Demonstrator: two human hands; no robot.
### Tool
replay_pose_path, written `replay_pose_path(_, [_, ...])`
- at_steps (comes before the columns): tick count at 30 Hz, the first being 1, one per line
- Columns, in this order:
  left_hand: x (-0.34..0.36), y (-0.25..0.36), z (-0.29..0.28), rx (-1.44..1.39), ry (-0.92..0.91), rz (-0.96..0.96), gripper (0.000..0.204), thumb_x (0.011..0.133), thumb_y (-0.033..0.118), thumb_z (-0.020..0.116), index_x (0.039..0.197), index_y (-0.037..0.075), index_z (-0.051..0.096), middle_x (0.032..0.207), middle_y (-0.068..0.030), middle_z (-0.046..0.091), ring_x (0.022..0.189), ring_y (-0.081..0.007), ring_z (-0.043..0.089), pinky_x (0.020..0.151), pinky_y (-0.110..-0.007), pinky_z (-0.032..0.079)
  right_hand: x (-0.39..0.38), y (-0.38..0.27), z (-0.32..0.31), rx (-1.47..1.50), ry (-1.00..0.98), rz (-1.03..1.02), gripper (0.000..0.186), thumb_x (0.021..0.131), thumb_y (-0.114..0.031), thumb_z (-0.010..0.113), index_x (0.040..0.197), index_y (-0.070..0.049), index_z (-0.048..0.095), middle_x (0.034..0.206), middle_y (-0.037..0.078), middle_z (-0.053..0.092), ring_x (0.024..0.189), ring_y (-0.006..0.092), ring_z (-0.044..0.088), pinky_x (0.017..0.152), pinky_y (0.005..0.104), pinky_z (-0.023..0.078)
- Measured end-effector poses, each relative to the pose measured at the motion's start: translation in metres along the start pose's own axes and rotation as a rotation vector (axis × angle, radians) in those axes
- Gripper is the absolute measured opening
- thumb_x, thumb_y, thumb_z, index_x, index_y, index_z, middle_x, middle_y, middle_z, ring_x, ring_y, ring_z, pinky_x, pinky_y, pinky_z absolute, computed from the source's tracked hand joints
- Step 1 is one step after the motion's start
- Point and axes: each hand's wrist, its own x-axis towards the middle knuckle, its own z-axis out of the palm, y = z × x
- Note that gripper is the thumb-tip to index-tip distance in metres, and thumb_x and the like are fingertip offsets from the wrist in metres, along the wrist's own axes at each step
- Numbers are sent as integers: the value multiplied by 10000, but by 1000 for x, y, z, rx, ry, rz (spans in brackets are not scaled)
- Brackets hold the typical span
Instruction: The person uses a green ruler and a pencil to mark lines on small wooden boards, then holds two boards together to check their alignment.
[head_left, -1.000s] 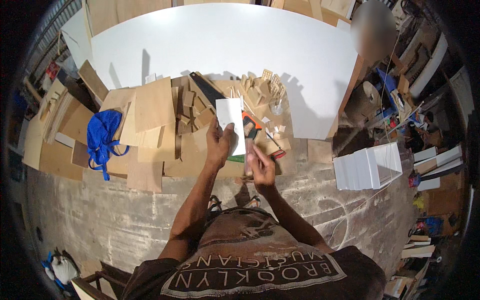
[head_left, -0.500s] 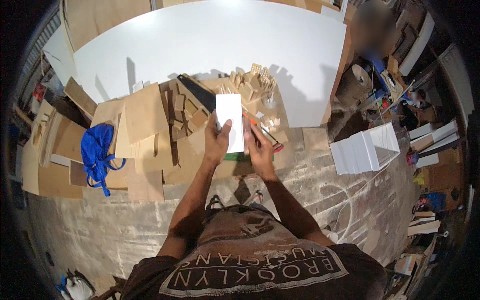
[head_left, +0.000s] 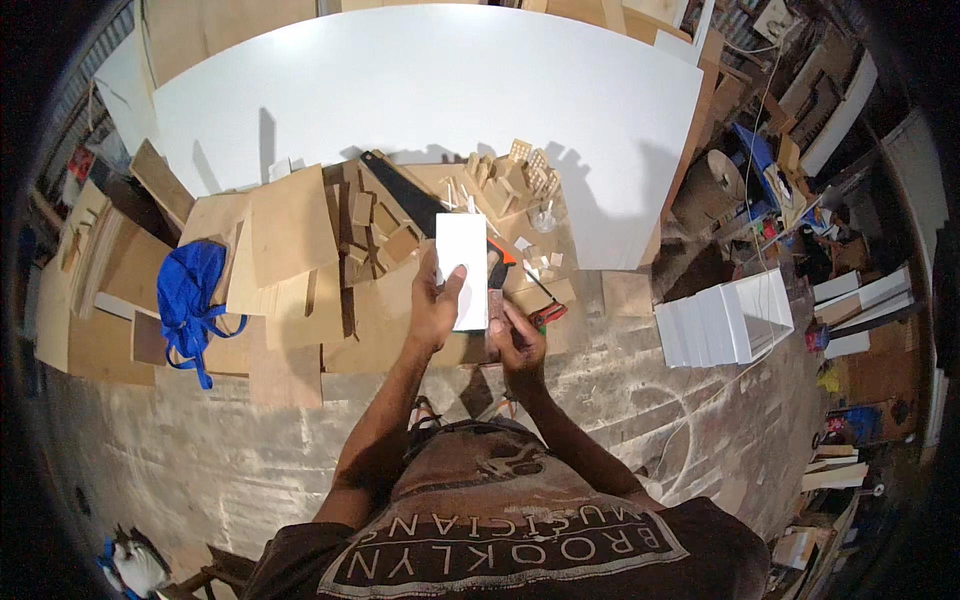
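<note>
White block [head_left: 461, 260] gripped in left hand [head_left: 434, 312], above the handsaw [head_left: 402, 192]; brownish strip [head_left: 495, 304] pinched in right hand [head_left: 521, 347], near side of the handsaw's handle. Edge smoothing apparently being done; steady block, flat strip seem called for next.

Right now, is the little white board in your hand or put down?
In hand: the left hand grips the little white board, with the thumb across its face.
</note>
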Motion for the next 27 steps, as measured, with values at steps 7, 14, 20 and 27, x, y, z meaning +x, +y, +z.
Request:
replay_pose_path(7, [-16,-8,6,95,-59,119,452,1004,126,620,1416,-10,494,1239,-88,651,1100,-171,615,926,-322,510,122,-21,8,-77,-45,196,509,1030,-335,631,1361,50,589,950,38,647,831,93,553,749,269,482])
replay_pose_path(14, [-15,-1,-2,-14,21,-33,487,996,116,625,1436,-30,475,1246,-107,647,1111,-164,599,965,-319,481,26,-7,-4,-110,-104,125,431,1013,-195,631,1357,63,595,1097,149,712,896,159,655,846,320,526])
replay_pose_path(20, [-2,-7,-9,-211,42,-31,493,987,114,651,1433,-20,492,1229,-104,662,1092,-174,626,929,-326,508,42,-15,2,-188,-130,-49,422,967,-156,681,1311,76,604,1225,225,672,1126,264,638,974,382,494])
replay_pose_path(27, [-10,15,-8,-190,-62,-328,400,1003,194,648,1346,0,581,1118,-79,710,899,-152,694,726,-299,579,56,-42,-16,-199,-345,-57,379,958,-108,637,1303,47,627,1268,242,620,1160,366,610,993,410,476])
